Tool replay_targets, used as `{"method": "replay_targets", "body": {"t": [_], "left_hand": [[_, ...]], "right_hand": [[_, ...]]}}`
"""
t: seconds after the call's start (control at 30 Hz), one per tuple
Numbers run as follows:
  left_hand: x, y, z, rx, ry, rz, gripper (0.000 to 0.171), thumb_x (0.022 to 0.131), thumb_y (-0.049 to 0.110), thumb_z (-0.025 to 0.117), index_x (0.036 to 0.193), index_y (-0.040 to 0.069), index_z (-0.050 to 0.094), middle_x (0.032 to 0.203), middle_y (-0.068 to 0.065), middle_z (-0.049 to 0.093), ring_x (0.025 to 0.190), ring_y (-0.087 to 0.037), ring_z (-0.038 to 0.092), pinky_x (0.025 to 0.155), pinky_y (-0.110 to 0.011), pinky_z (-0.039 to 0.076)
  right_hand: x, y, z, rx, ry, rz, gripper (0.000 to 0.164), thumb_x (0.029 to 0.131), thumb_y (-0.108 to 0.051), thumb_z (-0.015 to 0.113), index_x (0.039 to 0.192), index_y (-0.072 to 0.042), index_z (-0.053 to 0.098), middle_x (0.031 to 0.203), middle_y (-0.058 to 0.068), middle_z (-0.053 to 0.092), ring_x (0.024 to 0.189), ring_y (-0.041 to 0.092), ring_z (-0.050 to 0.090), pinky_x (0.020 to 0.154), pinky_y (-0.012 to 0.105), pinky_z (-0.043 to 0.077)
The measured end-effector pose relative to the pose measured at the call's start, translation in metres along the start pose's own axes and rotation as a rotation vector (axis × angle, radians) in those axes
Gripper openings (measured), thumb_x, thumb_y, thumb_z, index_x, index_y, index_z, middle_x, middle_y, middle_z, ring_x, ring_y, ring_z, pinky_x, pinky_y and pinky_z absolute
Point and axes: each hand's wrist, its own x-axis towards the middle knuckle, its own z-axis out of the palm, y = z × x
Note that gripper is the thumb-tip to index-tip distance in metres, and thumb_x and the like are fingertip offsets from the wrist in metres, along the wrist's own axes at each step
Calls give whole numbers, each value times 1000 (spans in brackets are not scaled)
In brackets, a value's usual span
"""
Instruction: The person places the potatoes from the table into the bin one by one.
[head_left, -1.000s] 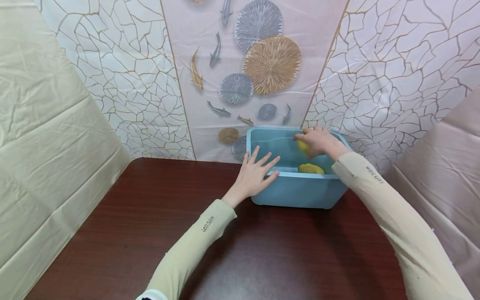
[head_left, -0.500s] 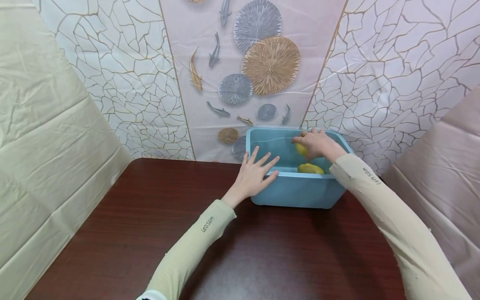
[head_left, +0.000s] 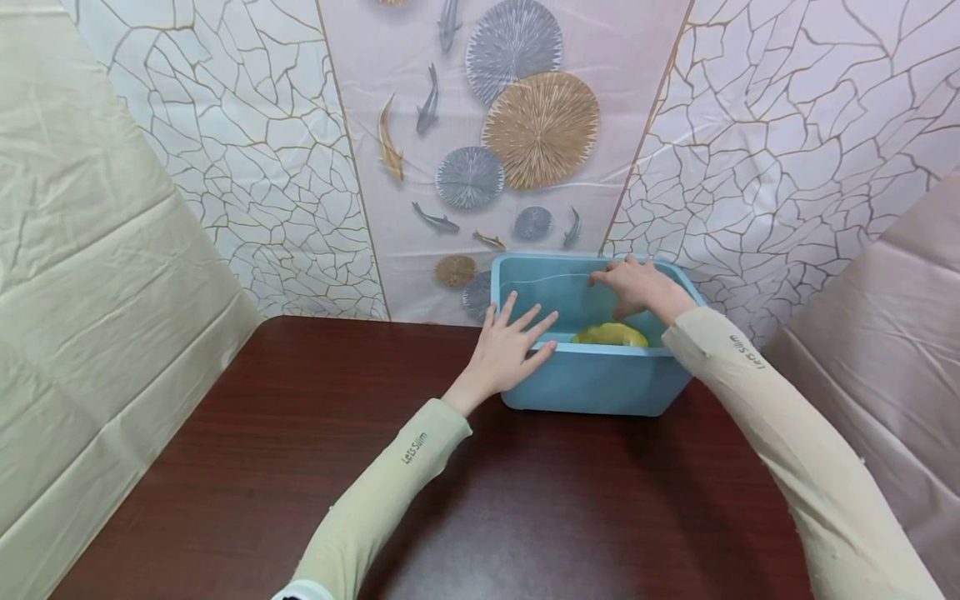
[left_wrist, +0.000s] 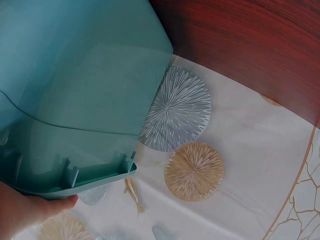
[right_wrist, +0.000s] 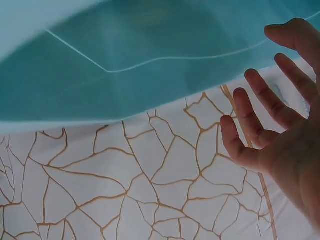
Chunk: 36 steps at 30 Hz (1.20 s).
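Observation:
A light blue plastic bin (head_left: 592, 383) stands at the back right of the table. My left hand (head_left: 501, 354) lies at its left front corner with fingers spread and straight; in the left wrist view, part of that hand (left_wrist: 30, 212) shows beside the bin's rim. Above the right side of the bin is my right hand (head_left: 641, 287), its fingers parted and holding nothing. The right wrist view also shows this hand (right_wrist: 285, 135) with bare palm and fingers. Yellow, rounded fruit-like things (head_left: 611, 335) lie together on the bin floor, partly hidden by the front wall.
The bin sits on a dark red-brown wooden table (head_left: 300, 450). Behind it hangs a patterned cloth backdrop (head_left: 480, 100) with fish and discs. Pale quilted cloth (head_left: 90, 292) borders the left side, and similar cloth (head_left: 885, 350) the right.
My right hand has let go of a yellow fruit-like thing, which now lies in the bin beside the other. The left hand has stayed in place.

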Motion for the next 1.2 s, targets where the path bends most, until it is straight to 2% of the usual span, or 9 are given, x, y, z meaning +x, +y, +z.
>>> {"method": "replay_targets", "body": {"t": [0.4,0.67,0.9,1.2], "left_hand": [[0,0,0,3,-2,-2,50,93,54,23,140,35,27,144,3,33,139,-31,5,109,-55,11],[0,0,1,-3,0,-1,50,93,53,23,140,34,28,144,3,32,139,-31,4,109,-55,11],[-1,0,1,-7,-5,0,50,93,53,22,140,35,25,145,3,32,139,-31,3,109,-55,10],[-2,0,1,-11,5,-1,50,94,53,23,140,35,26,144,3,32,139,-31,4,109,-55,11]], "right_hand": [[-1,4,3,-19,5,-5,64,65,-19,77,124,-14,52,125,23,47,113,49,39,87,71,27],[-5,5,5,-22,9,-6,61,67,-15,74,124,-15,52,122,23,48,110,47,41,87,71,27],[-10,8,9,3,35,-28,60,66,-18,75,123,-15,53,120,21,50,106,43,43,83,67,33],[-21,4,8,26,58,-9,58,69,-19,74,123,-16,53,120,22,49,104,43,44,81,67,33]]}}
